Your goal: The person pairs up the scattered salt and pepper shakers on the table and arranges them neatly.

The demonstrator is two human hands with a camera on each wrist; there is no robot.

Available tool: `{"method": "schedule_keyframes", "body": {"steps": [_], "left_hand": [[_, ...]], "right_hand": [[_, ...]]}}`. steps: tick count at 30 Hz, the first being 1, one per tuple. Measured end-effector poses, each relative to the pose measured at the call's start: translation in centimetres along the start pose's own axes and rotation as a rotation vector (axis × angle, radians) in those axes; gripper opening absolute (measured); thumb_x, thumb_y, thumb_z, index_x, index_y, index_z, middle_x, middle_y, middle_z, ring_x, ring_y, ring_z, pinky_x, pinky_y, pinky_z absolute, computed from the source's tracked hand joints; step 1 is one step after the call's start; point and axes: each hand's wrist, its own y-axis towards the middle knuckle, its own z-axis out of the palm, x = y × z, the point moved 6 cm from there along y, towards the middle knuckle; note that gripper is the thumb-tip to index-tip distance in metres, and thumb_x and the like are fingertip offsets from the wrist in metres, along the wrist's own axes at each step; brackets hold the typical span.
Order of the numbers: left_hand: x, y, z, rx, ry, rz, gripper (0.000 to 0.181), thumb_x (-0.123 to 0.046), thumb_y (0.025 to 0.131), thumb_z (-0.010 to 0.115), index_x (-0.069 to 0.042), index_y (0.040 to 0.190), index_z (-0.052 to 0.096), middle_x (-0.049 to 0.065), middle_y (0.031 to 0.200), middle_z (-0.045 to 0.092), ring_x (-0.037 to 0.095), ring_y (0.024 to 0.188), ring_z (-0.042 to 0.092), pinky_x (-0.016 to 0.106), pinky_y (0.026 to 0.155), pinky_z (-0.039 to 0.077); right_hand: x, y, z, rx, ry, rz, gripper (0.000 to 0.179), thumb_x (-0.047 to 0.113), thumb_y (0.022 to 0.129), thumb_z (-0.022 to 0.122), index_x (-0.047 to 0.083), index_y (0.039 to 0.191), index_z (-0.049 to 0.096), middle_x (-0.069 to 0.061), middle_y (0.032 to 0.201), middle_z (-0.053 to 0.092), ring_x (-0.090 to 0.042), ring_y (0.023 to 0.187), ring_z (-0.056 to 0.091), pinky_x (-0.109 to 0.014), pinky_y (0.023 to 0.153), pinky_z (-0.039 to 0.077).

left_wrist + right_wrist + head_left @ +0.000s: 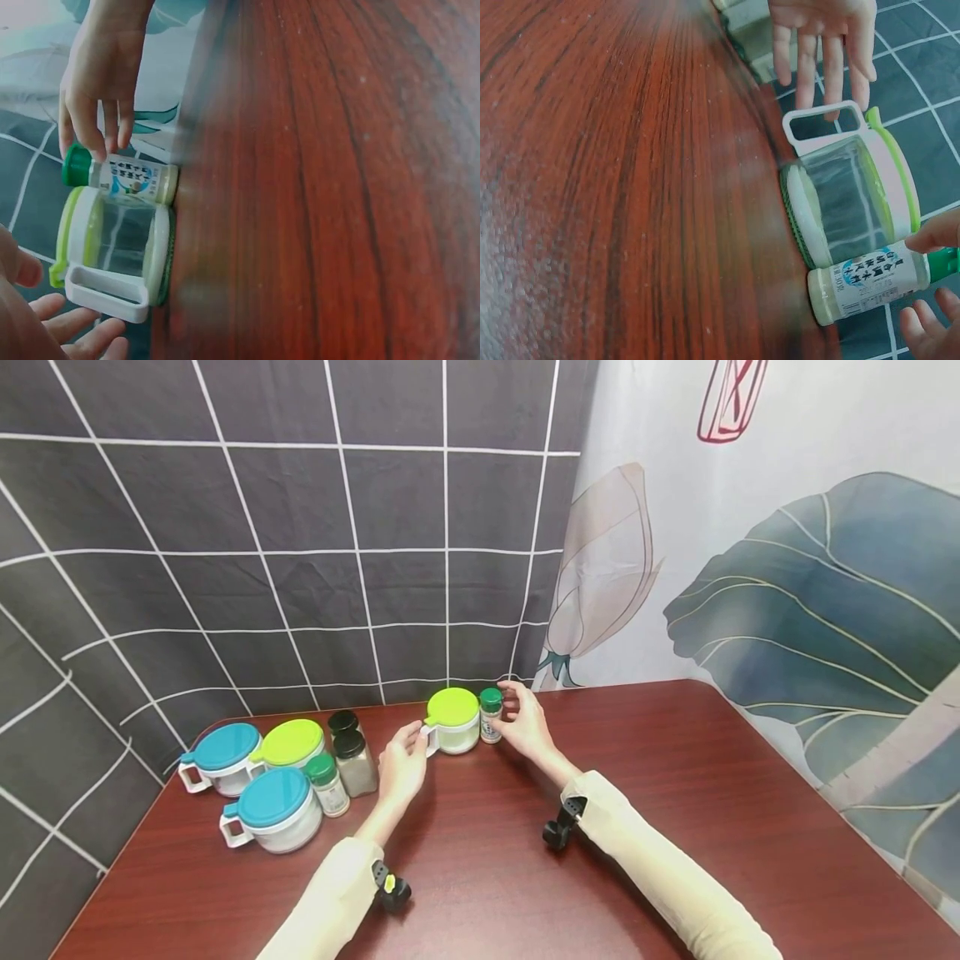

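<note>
A clear seasoning jar with a lime-green lid (453, 708) and a white handle (109, 292) stands upright near the table's back edge. Close on its right is a small shaker bottle (874, 283) with a green cap (491, 697) and a printed label. My left hand (403, 767) is at the jar's handle, its fingers (806, 64) extended and spread apart. Around the shaker's upper part is my right hand (522, 724), thumb by the label and fingers (922, 326) apart on the far side. Neither hand's fingers close round anything.
On the left of the table (480, 877) stand two blue-lidded jars (273, 797) (227, 747), another lime-lidded jar (292, 742), a second green-capped shaker (327, 785) and two black-capped bottles (356, 763) (344, 721). A grey tiled-pattern curtain (397, 502) hangs behind.
</note>
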Motion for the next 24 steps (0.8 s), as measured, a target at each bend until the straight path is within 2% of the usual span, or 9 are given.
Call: {"method": "schedule_keyframes", "body": {"steps": [5,11,16,20,24], "left_hand": [[-0.5,-0.3,-0.5,0.017,-0.003,0.017,0.036,-0.019,0.097,0.054,-0.003,0.129,0.059,0.017,0.125,0.064,0.032,0.112,0.064,0.047,0.101,0.046],[-0.8,-0.7,-1.2,0.035,-0.024,0.006,0.037,-0.02,0.096,0.055,-0.002,0.129,0.059,0.016,0.128,0.062,0.031,0.114,0.063,0.045,0.102,0.046],[-1.0,-0.8,-1.8,0.029,-0.027,0.015,0.035,-0.019,0.096,0.056,-0.004,0.128,0.06,0.016,0.125,0.064,0.03,0.112,0.064,0.045,0.101,0.047],[-1.3,-1.0,-2.3,0.026,-0.063,0.022,0.035,-0.019,0.096,0.057,-0.004,0.127,0.06,0.016,0.121,0.067,0.031,0.11,0.065,0.045,0.097,0.049],[-1.5,-1.1,-2.7,0.032,-0.101,0.035,0.036,-0.02,0.095,0.058,-0.003,0.127,0.06,0.017,0.121,0.067,0.031,0.11,0.065,0.044,0.096,0.05]], "right_hand": [[0.6,-0.2,-0.5,-0.006,-0.022,-0.014,0.058,-0.004,0.073,0.073,0.005,0.126,0.053,-0.019,0.117,0.057,-0.033,0.107,0.058,-0.045,0.09,0.054],[1.5,-0.3,-0.8,-0.002,-0.04,-0.051,0.056,-0.005,0.073,0.071,0.007,0.125,0.054,-0.018,0.119,0.059,-0.032,0.106,0.057,-0.045,0.091,0.053],[2.3,-0.4,-1.0,-0.012,-0.054,-0.098,0.053,-0.004,0.072,0.069,0.007,0.123,0.056,-0.017,0.119,0.06,-0.032,0.105,0.059,-0.045,0.089,0.054],[3.0,-0.5,-1.0,-0.012,-0.063,-0.141,0.05,-0.005,0.073,0.07,0.005,0.121,0.058,-0.016,0.116,0.062,-0.032,0.101,0.061,-0.046,0.086,0.054],[3.4,-0.7,-1.0,-0.002,-0.053,-0.151,0.048,-0.005,0.074,0.07,0.006,0.12,0.058,-0.015,0.115,0.062,-0.033,0.101,0.063,-0.049,0.087,0.054]]}}
